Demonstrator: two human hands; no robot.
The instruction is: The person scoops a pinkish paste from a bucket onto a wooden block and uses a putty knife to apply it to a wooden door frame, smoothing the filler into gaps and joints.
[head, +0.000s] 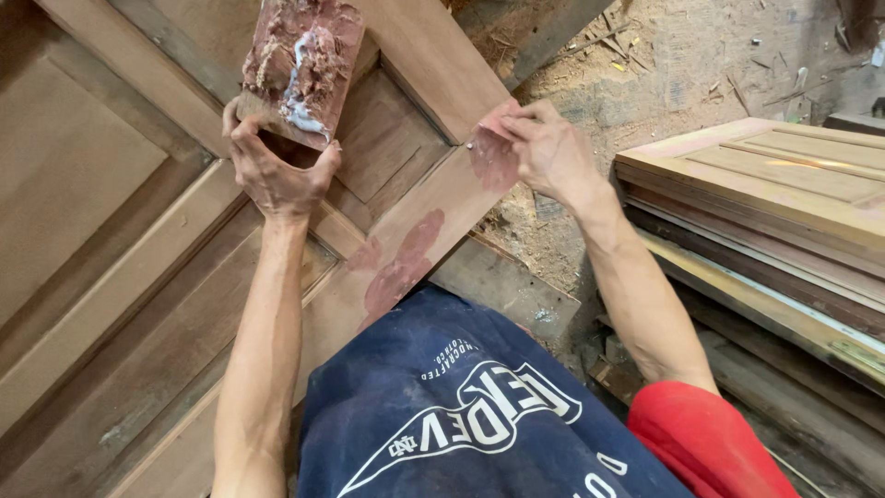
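A panelled wooden door (120, 231) lies flat below me. My left hand (277, 171) grips the lower end of a small board (302, 65) caked with reddish filler paste and a streak of white glue, held above the door. My right hand (544, 148) presses a thin reddish scraper (490, 124) flat against the door's edge rail, where a fresh reddish smear shows. More reddish patches (401, 263) mark the rail closer to my body.
A stack of other wooden door frames (765, 184) lies at the right. The ground (664, 65) beyond is covered in sawdust and wood scraps. A loose plank (502, 281) pokes out under the door near my lap.
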